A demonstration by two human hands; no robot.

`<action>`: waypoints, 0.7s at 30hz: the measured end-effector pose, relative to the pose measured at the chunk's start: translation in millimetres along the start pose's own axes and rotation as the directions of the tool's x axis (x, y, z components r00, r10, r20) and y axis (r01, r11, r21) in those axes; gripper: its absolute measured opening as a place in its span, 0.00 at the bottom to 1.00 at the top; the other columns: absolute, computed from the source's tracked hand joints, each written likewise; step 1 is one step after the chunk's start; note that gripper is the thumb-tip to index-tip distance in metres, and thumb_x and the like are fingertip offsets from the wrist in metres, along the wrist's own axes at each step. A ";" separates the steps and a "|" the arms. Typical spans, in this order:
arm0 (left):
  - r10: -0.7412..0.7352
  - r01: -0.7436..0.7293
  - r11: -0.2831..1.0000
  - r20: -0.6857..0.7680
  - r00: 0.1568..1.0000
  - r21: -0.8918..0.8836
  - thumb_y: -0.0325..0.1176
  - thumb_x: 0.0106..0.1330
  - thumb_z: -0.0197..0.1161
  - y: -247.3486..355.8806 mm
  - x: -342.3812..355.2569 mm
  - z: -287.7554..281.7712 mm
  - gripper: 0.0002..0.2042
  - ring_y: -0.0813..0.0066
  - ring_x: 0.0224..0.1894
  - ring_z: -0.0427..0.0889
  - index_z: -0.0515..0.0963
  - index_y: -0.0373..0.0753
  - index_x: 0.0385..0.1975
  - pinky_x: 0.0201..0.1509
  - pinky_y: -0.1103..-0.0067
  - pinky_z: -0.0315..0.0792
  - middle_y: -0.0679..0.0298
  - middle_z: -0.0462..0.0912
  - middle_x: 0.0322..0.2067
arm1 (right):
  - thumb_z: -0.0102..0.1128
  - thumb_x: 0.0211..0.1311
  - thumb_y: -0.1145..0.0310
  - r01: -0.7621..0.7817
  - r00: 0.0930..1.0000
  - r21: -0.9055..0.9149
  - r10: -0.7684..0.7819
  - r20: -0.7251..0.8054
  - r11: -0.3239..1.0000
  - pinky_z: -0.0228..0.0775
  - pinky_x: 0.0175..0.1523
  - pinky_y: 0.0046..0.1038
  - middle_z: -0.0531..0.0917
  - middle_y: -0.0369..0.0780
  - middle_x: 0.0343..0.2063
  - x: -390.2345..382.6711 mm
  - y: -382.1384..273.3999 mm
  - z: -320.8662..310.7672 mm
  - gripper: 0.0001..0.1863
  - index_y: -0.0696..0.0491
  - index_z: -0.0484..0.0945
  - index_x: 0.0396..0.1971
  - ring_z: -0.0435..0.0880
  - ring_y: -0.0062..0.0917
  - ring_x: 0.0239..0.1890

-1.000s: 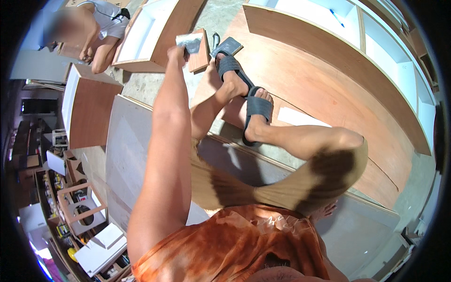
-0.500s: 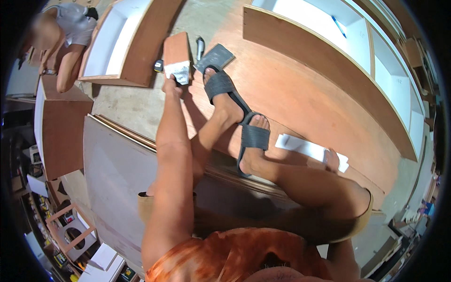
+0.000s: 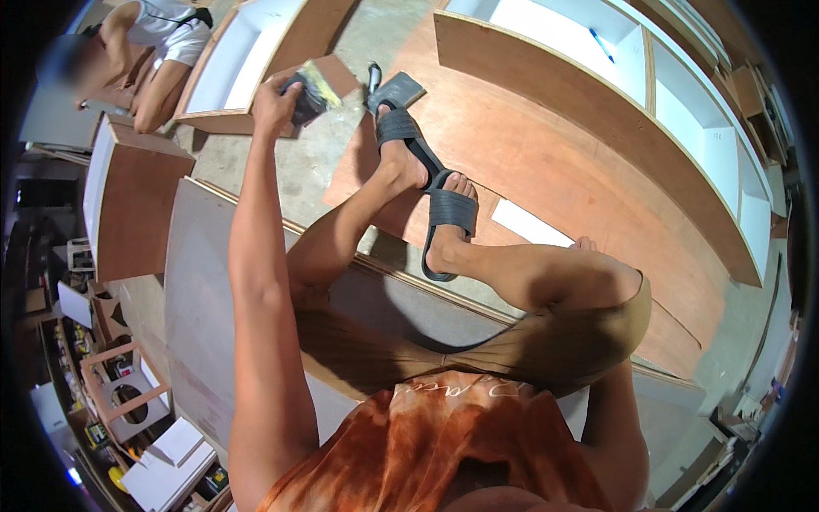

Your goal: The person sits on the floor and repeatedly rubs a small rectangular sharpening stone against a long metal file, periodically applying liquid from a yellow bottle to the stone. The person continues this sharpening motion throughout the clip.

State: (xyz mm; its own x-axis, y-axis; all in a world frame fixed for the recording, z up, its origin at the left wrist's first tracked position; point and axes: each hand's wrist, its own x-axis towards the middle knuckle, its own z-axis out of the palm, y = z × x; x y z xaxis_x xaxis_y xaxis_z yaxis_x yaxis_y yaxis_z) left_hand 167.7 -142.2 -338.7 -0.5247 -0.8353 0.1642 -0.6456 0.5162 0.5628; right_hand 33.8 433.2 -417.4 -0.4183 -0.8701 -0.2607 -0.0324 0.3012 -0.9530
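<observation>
My left hand (image 3: 272, 101) is closed around a dark-handled tool (image 3: 295, 96) with a broad flat face. Grey and yellow patches on that face are smeared by motion, and its exact kind is unclear. Right behind it shows a reddish-brown board (image 3: 334, 75); whether the two are joined, I cannot tell. Only the fingertips of my right hand (image 3: 584, 244) show above my knee, and my leg hides the rest. Beside them a white strip (image 3: 533, 224) lies on the plywood sheet (image 3: 546, 154).
A utility knife (image 3: 374, 77) and a dark grey flat block (image 3: 397, 90) lie near my sandalled feet (image 3: 452, 213). A long wooden cabinet frame (image 3: 546, 72) holds a blue pen (image 3: 601, 45). Another person (image 3: 158, 60) crouches at the far left beside a wooden box (image 3: 141, 196).
My left hand has lifted and swung left, turning the flat-faced tool. The reddish-brown board is tilted differently. My knee now covers more of my right hand and the white strip. The view has shifted.
</observation>
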 end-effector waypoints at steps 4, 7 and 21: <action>0.211 -0.206 0.977 0.149 0.966 -0.044 0.38 0.64 0.69 110.2 -50.4 -25.5 0.16 0.60 0.39 0.88 0.85 0.38 0.47 0.46 0.68 0.79 0.54 0.88 0.40 | 0.64 0.58 0.50 -0.033 0.994 -0.045 0.028 -0.106 0.998 0.60 0.66 0.45 0.69 0.46 0.62 -25.8 15.1 -22.1 0.38 0.55 0.68 0.65 0.68 0.39 0.63; 0.333 -0.315 0.942 0.195 0.923 -0.119 0.34 0.64 0.70 165.4 -81.9 -23.7 0.16 0.69 0.35 0.85 0.84 0.32 0.47 0.38 0.73 0.77 0.55 0.87 0.41 | 0.65 0.58 0.51 -0.067 0.982 -0.065 0.054 -0.182 0.996 0.61 0.65 0.44 0.70 0.46 0.61 -52.0 26.4 -37.3 0.38 0.55 0.68 0.64 0.69 0.38 0.62; 0.435 -0.225 0.849 0.392 0.810 -0.477 0.35 0.55 0.71 207.0 -193.5 137.2 0.16 0.55 0.45 0.88 0.88 0.43 0.44 0.51 0.67 0.78 0.51 0.89 0.40 | 0.67 0.56 0.55 0.020 0.981 -0.169 -0.053 -0.189 0.985 0.64 0.62 0.41 0.73 0.46 0.56 -23.7 30.3 -57.4 0.35 0.57 0.70 0.61 0.72 0.36 0.58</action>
State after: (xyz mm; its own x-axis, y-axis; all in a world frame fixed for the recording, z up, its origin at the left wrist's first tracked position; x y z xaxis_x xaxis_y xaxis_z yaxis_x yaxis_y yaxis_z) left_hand 59.5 152.3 -365.1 -0.9239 -0.3779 0.0603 -0.1653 0.5361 0.8278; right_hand -9.4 485.4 -431.2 -0.5799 -0.7954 -0.1763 -0.1939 0.3449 -0.9184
